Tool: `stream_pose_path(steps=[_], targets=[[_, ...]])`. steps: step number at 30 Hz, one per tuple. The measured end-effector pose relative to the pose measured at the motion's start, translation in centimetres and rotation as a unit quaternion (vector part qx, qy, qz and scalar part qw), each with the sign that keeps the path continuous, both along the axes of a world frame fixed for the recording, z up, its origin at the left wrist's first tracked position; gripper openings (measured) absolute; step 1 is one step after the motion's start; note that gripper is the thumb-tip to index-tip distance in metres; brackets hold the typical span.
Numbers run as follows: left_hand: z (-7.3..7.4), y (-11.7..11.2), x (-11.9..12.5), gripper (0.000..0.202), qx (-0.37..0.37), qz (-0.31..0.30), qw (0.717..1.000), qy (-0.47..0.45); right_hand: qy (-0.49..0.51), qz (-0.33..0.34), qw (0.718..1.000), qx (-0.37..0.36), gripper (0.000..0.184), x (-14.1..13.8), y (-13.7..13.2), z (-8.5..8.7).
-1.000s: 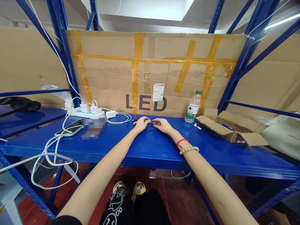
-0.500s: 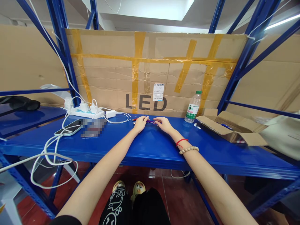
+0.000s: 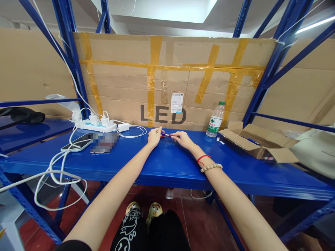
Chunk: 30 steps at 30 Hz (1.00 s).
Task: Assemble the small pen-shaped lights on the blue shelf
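Both of my hands reach to the back middle of the blue shelf (image 3: 167, 164). My left hand (image 3: 154, 136) is closed around a few thin pens (image 3: 165, 134), red and purple, lifted slightly off the shelf. My right hand (image 3: 183, 138) pinches the other end of the same pens, fingers curled. The pens lie roughly level between the two hands, just in front of the cardboard sheet (image 3: 172, 80) printed "LED". A red string and a bead bracelet sit on my right wrist.
A white power strip (image 3: 95, 125) with chargers and cables sits back left, with a phone (image 3: 76, 143) beside it. A plastic water bottle (image 3: 215, 119) stands right of my hands. An open cardboard box (image 3: 258, 143) lies further right. Blue rack posts frame both sides.
The pens lay on the shelf under my fingers before; now both hands have gathered and raised them a little, the left hand closing round them.
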<state>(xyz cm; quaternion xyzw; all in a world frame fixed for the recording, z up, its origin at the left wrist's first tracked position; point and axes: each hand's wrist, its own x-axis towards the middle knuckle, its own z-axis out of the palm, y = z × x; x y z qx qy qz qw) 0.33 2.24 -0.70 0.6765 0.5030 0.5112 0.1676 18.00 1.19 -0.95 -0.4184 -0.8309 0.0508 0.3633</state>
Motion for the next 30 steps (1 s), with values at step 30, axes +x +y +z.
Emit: stream_pose_path(steps=[30], targets=[[-0.2, -0.7, 0.6, 0.033, 0.0, -0.11, 0.978, 0.177, -0.071, -0.044, 0.996, 0.011, 0.03, -0.4, -1.0, 0.5]])
